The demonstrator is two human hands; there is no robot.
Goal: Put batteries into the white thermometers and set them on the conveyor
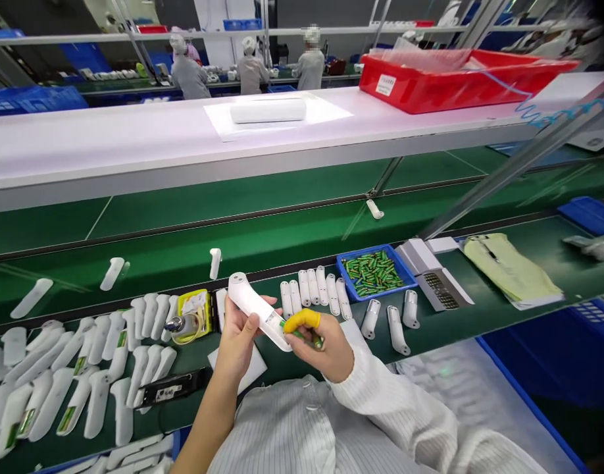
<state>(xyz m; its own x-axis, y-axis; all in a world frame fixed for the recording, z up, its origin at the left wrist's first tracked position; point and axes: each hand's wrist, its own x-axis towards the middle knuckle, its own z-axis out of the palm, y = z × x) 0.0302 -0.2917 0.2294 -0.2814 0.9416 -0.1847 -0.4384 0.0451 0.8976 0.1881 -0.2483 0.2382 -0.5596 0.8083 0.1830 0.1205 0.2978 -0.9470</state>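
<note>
My left hand (239,342) is closed around a white handheld device (252,299) shaped like a forehead thermometer, tilted with its open battery compartment toward my right hand. Yellow covers on the fingertips mark my right hand (331,349), which pinches green batteries (316,340) at that compartment. One battery end shows in the slot; how far it sits inside is hidden by my fingers. Behind my hands, several white devices (312,287) stand in a row beside a blue tray (411,284) of loose green batteries.
Many white devices (99,401) cover the bench on the left, some with batteries showing. A yellow box (206,327) and a black device (176,387) lie near them. Further right are a small open carton (418,257) and yellow papers (512,266). A red bin (405,85) sits on the shelf.
</note>
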